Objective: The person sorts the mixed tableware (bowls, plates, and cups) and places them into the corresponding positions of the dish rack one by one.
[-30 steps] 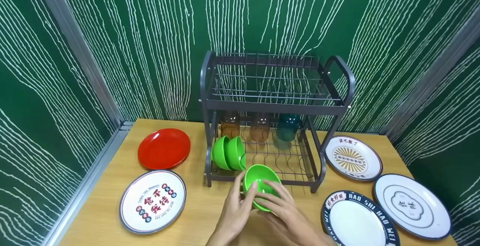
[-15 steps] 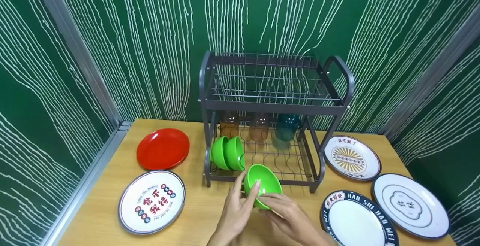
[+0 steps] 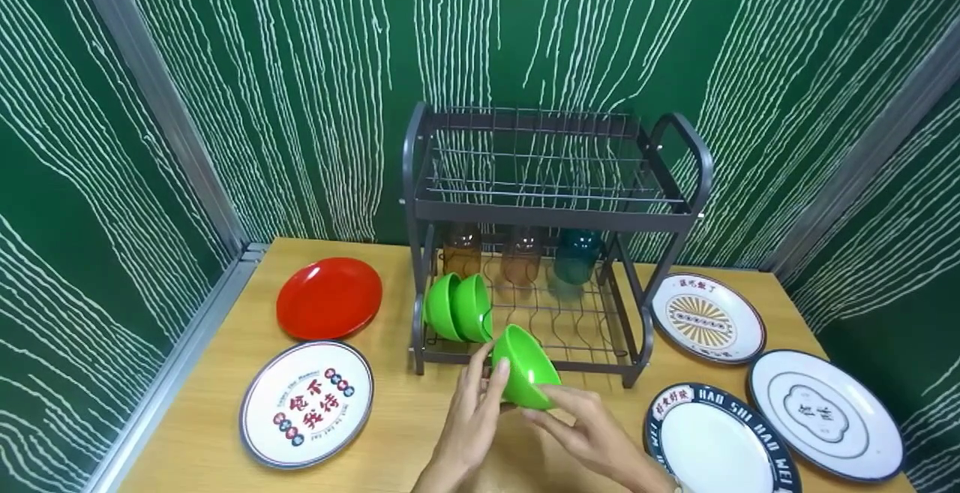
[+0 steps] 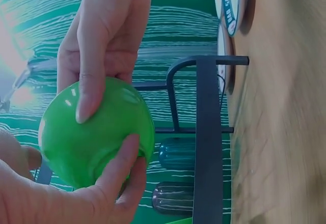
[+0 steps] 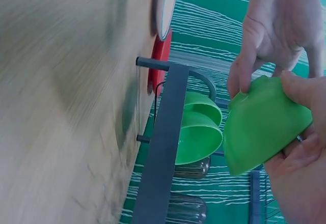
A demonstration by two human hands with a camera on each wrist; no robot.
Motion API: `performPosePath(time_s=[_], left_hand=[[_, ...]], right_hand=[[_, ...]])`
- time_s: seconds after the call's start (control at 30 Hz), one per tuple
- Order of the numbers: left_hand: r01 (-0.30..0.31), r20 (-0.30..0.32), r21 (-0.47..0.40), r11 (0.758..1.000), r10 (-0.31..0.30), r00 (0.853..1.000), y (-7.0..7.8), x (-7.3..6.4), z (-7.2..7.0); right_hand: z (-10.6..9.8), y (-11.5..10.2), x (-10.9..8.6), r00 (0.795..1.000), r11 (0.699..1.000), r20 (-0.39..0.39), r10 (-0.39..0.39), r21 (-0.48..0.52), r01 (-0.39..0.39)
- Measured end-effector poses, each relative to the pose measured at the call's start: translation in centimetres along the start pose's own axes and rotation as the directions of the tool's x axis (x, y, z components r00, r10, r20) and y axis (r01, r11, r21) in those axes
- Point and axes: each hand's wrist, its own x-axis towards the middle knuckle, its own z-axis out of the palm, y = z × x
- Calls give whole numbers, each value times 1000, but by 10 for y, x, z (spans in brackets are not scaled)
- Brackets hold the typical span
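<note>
Just in front of the dark dish rack (image 3: 555, 213), both hands hold a green bowl (image 3: 529, 373), tilted with its opening toward the upper right. My left hand (image 3: 469, 425) grips its left side, thumb on the near side. Two fingers lie on the bowl's outer base (image 4: 97, 137) in the left wrist view. On the right, my right hand (image 3: 592, 433) pinches the lower rim between thumb and fingers. Two more green bowls, an outer one (image 3: 439, 309) and an inner one (image 3: 471, 311), stand on edge side by side at the left of the lower tier.
Behind the bowls are an amber cup (image 3: 461, 253), a pinkish cup (image 3: 520, 260) and a teal cup (image 3: 576, 260). A red plate (image 3: 330, 298) and a white plate (image 3: 307, 403) lie left. Right lie a sunburst plate (image 3: 705, 317), a black-rimmed plate (image 3: 712, 448) and a blue-rimmed plate (image 3: 847, 437).
The bowl has turned and tipped, its opening now facing more to the right. My right hand has shifted from over its front to its right rim, while my left hand keeps its grip.
</note>
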Motion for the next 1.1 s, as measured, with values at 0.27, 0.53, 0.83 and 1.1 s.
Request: performPosePath(time_s=[0.27, 0.53, 0.83, 1.1], left_hand=[[-26, -41, 24, 999, 27, 999, -2, 7, -3], [-49, -76, 43, 998, 52, 996, -8, 9, -6], [-25, -10, 25, 999, 25, 1000, -20, 5, 1], [-44, 112, 157, 987, 27, 993, -29, -3, 9]], right_hand=[[-2, 1, 10, 973, 963, -16, 229, 151, -224], [-6, 10, 23, 921, 886, -40, 388, 293, -360], [-5, 22, 47, 819, 781, -96, 565, 383, -494], [-1, 37, 64, 744, 689, -112, 659, 489, -536]])
